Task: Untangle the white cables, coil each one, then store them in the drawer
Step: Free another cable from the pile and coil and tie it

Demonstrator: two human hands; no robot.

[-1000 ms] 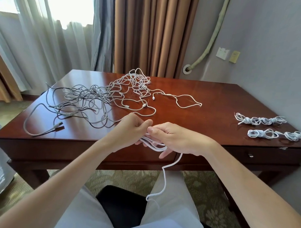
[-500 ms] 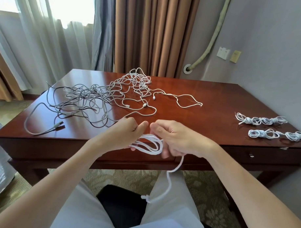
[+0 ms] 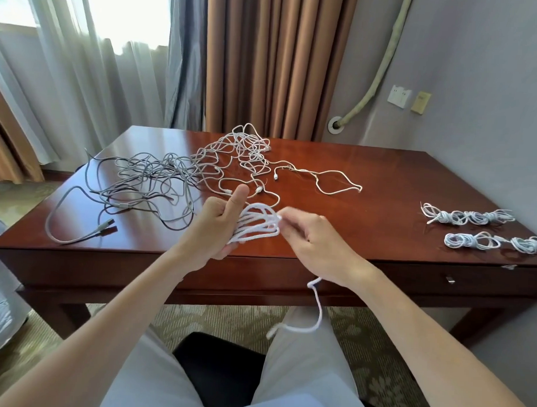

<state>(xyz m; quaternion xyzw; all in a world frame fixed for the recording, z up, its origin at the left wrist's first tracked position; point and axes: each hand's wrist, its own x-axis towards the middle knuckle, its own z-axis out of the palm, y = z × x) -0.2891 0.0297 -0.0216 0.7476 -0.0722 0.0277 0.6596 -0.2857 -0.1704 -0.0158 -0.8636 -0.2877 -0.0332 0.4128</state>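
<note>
My left hand (image 3: 215, 229) holds a bundle of white cable loops (image 3: 256, 223) over the desk's front edge, thumb raised. My right hand (image 3: 316, 247) pinches the same cable at the loops' right end, and the loose tail (image 3: 317, 308) hangs below it toward my lap. A tangle of white cables (image 3: 247, 154) lies at the back middle of the desk, with one loose white cable (image 3: 329, 182) trailing right. Coiled white cables lie in two rows at the right: a far row (image 3: 466, 216) and a near row (image 3: 497, 241). The drawer front (image 3: 448, 279) is closed.
A tangle of grey cables (image 3: 146, 184) spreads over the left of the wooden desk (image 3: 367, 225), one plug end (image 3: 103, 226) near the front left. Curtains hang behind the desk, and a wall with a socket (image 3: 399, 96) stands at the right.
Both hands have risen from below the desk edge to above it. The loops have widened and opened out, and the hanging tail has grown shorter.
</note>
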